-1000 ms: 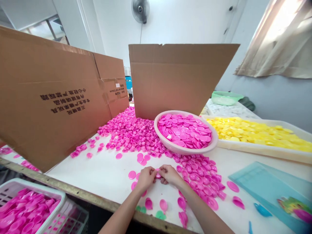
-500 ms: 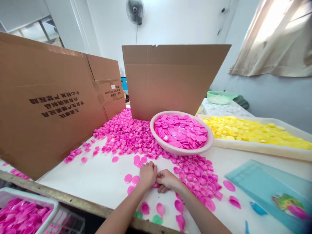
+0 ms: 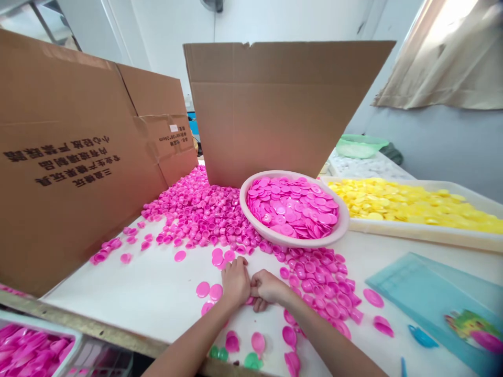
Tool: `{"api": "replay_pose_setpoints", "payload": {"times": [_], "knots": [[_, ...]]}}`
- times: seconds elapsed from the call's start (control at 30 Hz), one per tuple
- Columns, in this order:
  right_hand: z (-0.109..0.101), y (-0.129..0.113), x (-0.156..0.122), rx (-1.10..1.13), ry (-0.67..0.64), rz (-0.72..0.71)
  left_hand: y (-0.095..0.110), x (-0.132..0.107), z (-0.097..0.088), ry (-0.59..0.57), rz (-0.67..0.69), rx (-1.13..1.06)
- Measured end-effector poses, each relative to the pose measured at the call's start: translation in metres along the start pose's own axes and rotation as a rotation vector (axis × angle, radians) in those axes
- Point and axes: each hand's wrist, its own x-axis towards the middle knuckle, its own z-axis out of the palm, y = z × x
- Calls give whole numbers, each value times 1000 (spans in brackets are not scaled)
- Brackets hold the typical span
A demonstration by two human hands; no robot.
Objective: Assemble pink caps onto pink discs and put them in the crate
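Both my hands meet at the middle of the white table (image 3: pixel 118 283). My left hand (image 3: pixel 236 281) curls its fingers against my right hand (image 3: pixel 267 289), and a pink plastic disc (image 3: pixel 250 300) shows only at its edge between them. Most of that disc is hidden. Loose pink plastic caps (image 3: pixel 314 277) lie thickly to the right of my hands, and flat pink discs (image 3: pixel 203 289) lie to the left. Further pink pieces and several green ones (image 3: pixel 252 361) lie near the table's front edge.
A beige round basin (image 3: pixel 294 242) of pink discs stands beyond my hands, beside a large pile of pink caps (image 3: pixel 188 209). Cardboard panels (image 3: pixel 267 104) stand behind them. Right are a yellow-filled tray (image 3: pixel 408 230) and a translucent blue sheet (image 3: pixel 424 298); a pink-filled basket (image 3: pixel 27 345) sits lower left.
My hands have dropped closer to the table and curled tighter around the pink disc, which shows less. The whole view has shifted, with the table sitting lower in the picture.
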Motion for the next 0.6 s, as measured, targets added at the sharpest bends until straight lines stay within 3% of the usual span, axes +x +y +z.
{"api": "replay_pose_setpoints", "payload": {"times": [0.07,0.2,0.33,0.4,0.5,0.6], "knots": [[2,2,1,-6,12,-2,0,0,-1,30,-20,0],[10,7,-4,8,160,-110,3,-1,-4,66,-33,-34],[17,7,-14,8,277,-245,8,-5,-14,17,-2,-137],[22,1,-20,48,311,-359,12,-14,-23,-33,38,-290],[34,-8,-32,111,209,-496,11,-40,-44,-119,93,-511],[40,-13,-45,-12,80,-568,-17,-68,-80,-76,79,-418]]}}
